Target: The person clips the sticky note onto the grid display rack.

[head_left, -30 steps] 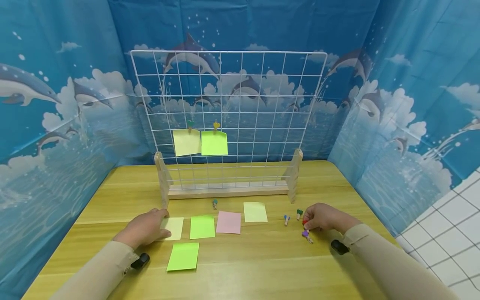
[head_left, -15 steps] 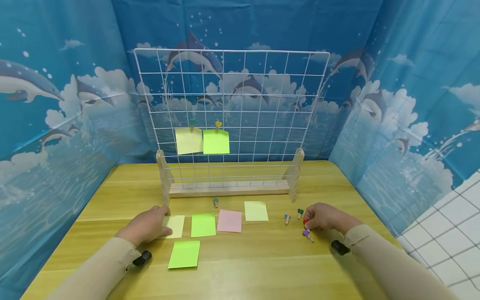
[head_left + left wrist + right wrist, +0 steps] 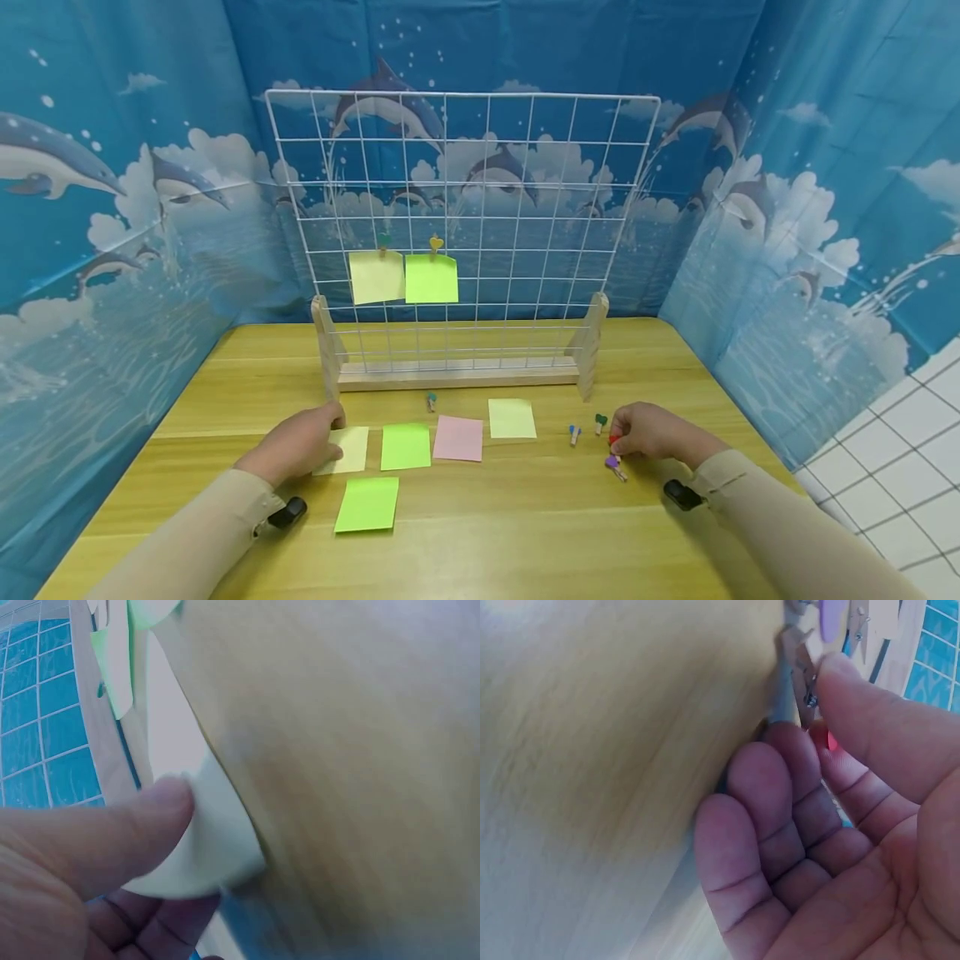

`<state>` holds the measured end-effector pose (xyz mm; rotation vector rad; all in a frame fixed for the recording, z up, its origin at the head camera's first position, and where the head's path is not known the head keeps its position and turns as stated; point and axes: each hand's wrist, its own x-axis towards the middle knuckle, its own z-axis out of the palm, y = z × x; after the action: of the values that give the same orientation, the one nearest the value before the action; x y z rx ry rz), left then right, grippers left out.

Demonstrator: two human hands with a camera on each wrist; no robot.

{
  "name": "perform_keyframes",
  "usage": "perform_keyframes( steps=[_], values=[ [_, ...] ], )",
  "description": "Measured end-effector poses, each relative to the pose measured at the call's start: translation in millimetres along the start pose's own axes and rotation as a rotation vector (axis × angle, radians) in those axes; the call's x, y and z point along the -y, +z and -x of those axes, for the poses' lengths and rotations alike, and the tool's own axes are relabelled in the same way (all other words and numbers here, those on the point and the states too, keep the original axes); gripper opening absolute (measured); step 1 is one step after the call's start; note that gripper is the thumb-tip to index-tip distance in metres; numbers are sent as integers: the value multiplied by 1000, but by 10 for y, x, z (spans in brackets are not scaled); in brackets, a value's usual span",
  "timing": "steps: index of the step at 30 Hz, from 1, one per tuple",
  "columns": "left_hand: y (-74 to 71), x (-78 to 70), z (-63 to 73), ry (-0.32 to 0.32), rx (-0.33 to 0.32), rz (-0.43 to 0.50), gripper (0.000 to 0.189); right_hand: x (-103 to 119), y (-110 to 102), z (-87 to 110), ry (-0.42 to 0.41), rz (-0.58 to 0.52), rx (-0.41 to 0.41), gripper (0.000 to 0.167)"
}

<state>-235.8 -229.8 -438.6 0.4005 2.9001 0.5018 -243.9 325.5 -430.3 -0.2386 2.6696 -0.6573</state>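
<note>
Yellow paper (image 3: 354,447) on the table's (image 3: 495,533) left side is pinched in your left hand (image 3: 295,443); your right hand (image 3: 652,433) pinches the red peg (image 3: 614,440), just beside the purple peg (image 3: 615,466). Grip the paper lightly to avoid creases; lift the red peg clear.

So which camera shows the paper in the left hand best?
The left wrist view: the paper is up close, pinched by the left hand. The head view shows it smaller, partly hidden by the hand; the right wrist view doesn't show it.
</note>
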Motion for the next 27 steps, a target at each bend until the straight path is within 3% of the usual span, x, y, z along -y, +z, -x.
perform_keyframes(
  steps=[8, 14, 22, 27],
  values=[
    [-78, 44, 23, 52, -136, 68, 8, 50, -37, 68, -53, 40, -37, 15],
    [-251, -22, 49, 55, -207, 154, 6, 24, -46, 147, -92, 51, -62, 14],
    [-482, -325, 15, 138, -275, 228, 8, -4, -149, 230, -119, -26, -65, 8],
    [-608, -611, -69, 177, -295, 293, 12, 2, -272, 281, -119, -32, -49, 27]
  ],
)
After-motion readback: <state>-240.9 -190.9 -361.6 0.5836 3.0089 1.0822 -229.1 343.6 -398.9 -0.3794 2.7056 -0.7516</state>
